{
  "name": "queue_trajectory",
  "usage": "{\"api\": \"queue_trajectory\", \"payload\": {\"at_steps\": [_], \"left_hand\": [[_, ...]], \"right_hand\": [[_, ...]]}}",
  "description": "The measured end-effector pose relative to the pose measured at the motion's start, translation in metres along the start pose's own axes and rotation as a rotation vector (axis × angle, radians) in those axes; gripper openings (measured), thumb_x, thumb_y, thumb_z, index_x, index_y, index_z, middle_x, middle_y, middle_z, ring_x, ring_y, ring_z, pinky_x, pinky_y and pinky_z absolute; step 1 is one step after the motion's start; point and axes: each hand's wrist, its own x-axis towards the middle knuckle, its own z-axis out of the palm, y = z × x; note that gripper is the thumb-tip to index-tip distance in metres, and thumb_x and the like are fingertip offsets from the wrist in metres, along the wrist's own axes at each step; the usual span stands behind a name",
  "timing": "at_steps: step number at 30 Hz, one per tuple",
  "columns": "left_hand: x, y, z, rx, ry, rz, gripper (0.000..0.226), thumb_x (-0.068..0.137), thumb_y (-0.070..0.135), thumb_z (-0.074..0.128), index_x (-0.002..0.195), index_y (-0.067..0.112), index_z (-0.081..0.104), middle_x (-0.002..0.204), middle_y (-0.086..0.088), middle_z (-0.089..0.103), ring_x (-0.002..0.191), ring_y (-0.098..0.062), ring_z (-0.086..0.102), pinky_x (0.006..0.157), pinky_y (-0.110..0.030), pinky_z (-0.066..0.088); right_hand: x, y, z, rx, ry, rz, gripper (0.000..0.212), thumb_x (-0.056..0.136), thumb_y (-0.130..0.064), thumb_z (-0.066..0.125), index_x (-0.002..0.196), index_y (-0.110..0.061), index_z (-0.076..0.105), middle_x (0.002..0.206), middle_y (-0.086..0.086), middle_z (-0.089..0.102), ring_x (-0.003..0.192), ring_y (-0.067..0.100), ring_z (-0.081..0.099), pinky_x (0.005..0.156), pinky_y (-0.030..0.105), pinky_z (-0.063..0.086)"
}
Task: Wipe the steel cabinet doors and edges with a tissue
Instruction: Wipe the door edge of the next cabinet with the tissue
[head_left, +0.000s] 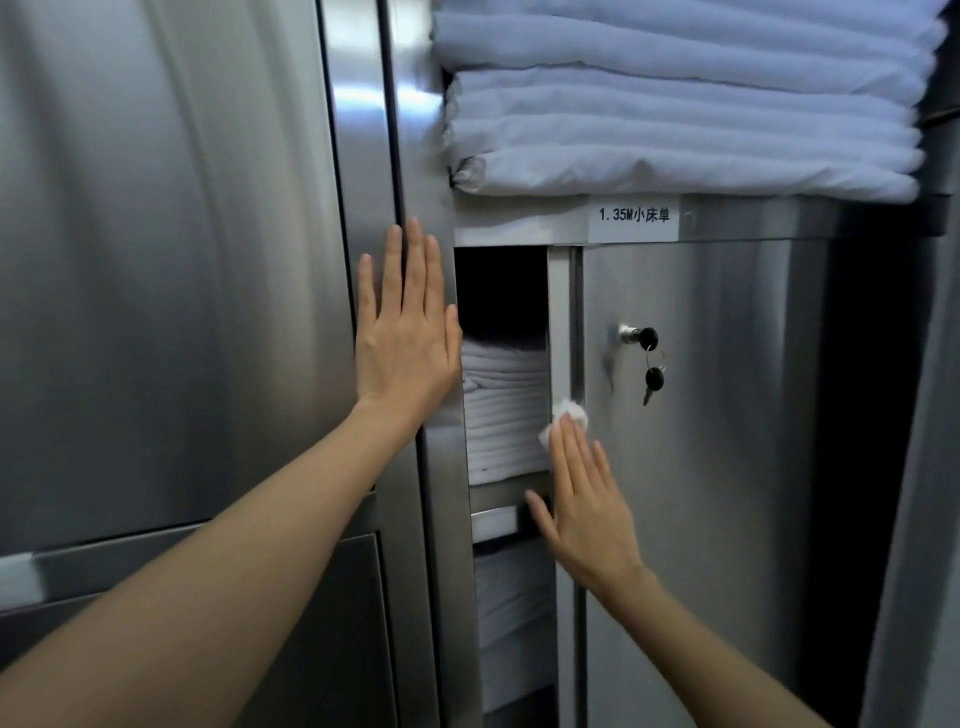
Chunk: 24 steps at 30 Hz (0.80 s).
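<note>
— Where is the tissue (570, 420) from where I sit?

— I see it crumpled under the fingertips of the right hand (584, 506), pressed flat-handed on the left edge of the steel door (691, 467), fingers pointing up.

— And that edge?

— It runs vertically, beside the open gap showing folded linen (501, 410). Keys (649, 364) hang from the lock nearby.

— The other hand?

— The left hand (402, 332) lies spread wide and flat on the cabinet post (441, 519), holding nothing.
</note>
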Motion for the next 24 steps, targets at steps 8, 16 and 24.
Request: {"api": "queue_trajectory", "payload": {"at_steps": [8,16,24], "left_hand": [[0.0,0.0,-0.003,-0.034,-0.039,0.005,0.066,0.104,0.032,0.022,0.156,0.0,0.0,0.164,-0.021,0.001,0.152,-0.034,0.0,0.123,-0.053,0.006],[0.001,0.0,-0.004,-0.045,-0.028,0.008,0.065,0.103,0.03,0.027,0.156,-0.001,0.006,0.164,-0.02,0.006,0.152,-0.034,0.004,0.123,-0.053,0.005],[-0.086,0.022,-0.007,-0.177,-0.036,-0.025,0.065,0.1,0.03,0.03,0.156,0.002,0.015,0.163,-0.02,0.012,0.152,-0.034,0.01,0.122,-0.052,0.005]], "right_hand": [[0.095,0.002,-0.05,-0.055,0.028,0.015,0.076,0.102,-0.057,0.007,0.157,-0.005,-0.001,0.166,0.013,-0.002,0.153,0.021,-0.004,0.124,0.033,-0.007],[-0.002,0.001,0.0,-0.092,-0.108,0.035,0.077,0.102,-0.055,0.022,0.157,-0.006,0.001,0.165,0.013,0.001,0.154,0.023,-0.001,0.124,0.036,-0.003],[-0.001,0.0,-0.001,-0.096,-0.105,0.042,0.075,0.1,-0.057,0.009,0.156,-0.01,-0.008,0.166,0.01,-0.005,0.153,0.021,-0.008,0.123,0.037,-0.011]]}}
